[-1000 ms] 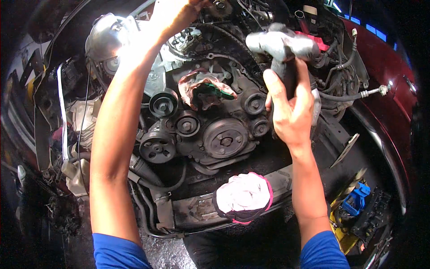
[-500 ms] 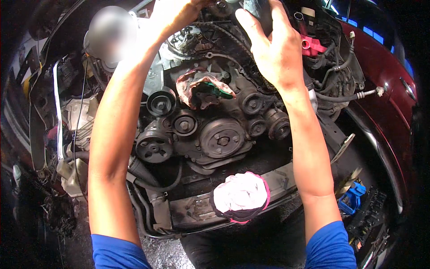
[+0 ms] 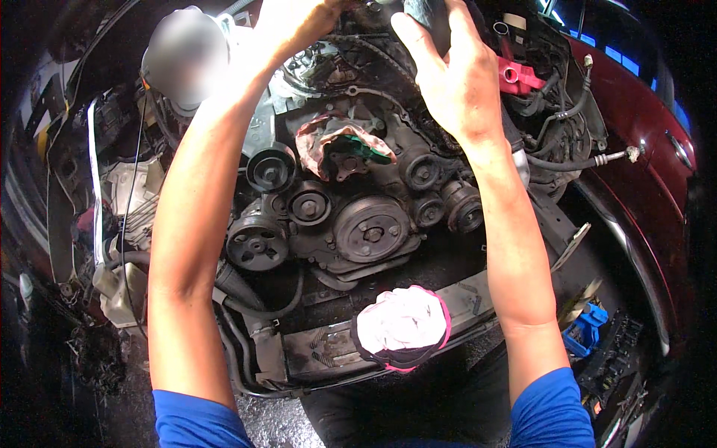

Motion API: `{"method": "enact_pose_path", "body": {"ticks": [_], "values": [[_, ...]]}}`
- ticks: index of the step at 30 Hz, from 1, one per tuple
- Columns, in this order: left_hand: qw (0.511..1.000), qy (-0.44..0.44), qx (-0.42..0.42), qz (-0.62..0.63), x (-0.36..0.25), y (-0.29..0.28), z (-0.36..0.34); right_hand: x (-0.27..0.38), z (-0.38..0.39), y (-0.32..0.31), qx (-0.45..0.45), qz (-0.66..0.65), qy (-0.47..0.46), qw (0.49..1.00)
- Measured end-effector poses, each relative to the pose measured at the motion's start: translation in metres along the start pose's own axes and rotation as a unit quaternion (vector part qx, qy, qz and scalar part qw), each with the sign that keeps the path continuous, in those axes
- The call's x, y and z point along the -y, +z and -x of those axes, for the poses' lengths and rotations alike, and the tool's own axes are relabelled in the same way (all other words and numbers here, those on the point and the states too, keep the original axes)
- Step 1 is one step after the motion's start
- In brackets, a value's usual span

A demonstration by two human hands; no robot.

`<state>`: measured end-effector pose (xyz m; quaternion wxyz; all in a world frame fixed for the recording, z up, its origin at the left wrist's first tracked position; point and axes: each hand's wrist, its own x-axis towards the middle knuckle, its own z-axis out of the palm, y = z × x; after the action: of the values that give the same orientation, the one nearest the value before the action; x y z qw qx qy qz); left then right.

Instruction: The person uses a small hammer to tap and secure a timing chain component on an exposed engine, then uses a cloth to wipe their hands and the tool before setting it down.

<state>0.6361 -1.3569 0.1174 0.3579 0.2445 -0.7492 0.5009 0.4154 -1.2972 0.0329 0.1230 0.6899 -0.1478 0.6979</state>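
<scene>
Both my arms reach over an open car engine to its far side. My right hand (image 3: 464,86) is closed around a dark, rounded thing (image 3: 429,21), thumb on the left and fingers on the right; the upper frame edge cuts it off, so its kind does not show. My left hand (image 3: 300,21) is at the upper edge, left of it, its fingers mostly out of sight. Below my hands a crumpled, stained rag (image 3: 317,142) is tucked on the engine front. Beneath it sit the large crankshaft pulley (image 3: 372,230) and a smooth idler pulley (image 3: 308,207).
A bunched white cloth with pink and black edging (image 3: 402,321) rests on the front crossmember (image 3: 299,355). Red plastic piping (image 3: 519,77) and a hose (image 3: 564,162) lie right of my right hand. A blue plastic part (image 3: 588,330) is lower right, beside the dark red fender (image 3: 635,149).
My right hand has shifted very slightly up and left with the dark thing. My left hand remains at the upper edge, and the engine parts and cloths stay in place.
</scene>
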Motion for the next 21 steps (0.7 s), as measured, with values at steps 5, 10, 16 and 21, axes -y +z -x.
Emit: {"method": "enact_pose_path", "body": {"ticks": [5,10,16,21], "values": [[0.999,-0.037,0.009,0.039,-0.011,-0.004,-0.003,-0.007,-0.001,0.005,-0.012,0.025,-0.032,0.999],[0.991,-0.085,0.062,0.084,-0.017,-0.01,-0.007,-0.008,-0.002,0.008,0.009,-0.003,0.015,1.0],[0.997,-0.05,0.044,0.027,-0.013,-0.008,-0.006,-0.022,-0.003,0.019,0.007,-0.022,0.014,1.0],[0.998,-0.046,0.044,0.012,-0.013,-0.007,-0.005,-0.017,-0.003,0.018,0.013,0.019,0.028,0.999]]}}
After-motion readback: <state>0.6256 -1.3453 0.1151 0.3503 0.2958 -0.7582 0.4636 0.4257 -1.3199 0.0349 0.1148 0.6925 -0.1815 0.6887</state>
